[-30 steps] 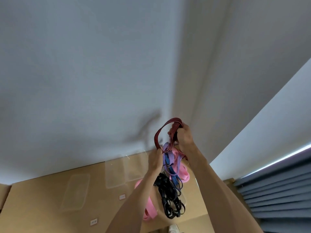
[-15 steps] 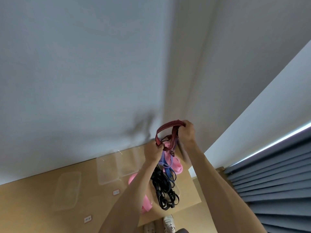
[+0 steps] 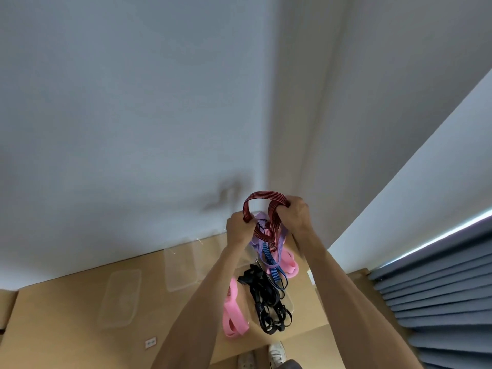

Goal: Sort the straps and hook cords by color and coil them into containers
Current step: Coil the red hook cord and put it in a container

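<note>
Hands spread wider apart vs half second back, red cord [image 3: 262, 206] loop now arching between fists. Left hand [image 3: 238, 228] curled round one end, right hand [image 3: 295, 212] clamped on other, both gripping tight. Holding it up high so it pulls free of tangle, I reckon. Purple strap [image 3: 259, 245], blue cord [image 3: 271, 259], pink strap [image 3: 286, 262] dangling under hands, black cords [image 3: 263, 296] lower. Another pink strap [image 3: 233, 310] on table [image 3: 66, 310]. Clear containers [image 3: 119, 296] waiting further left, nothing coiled in yet.
</note>
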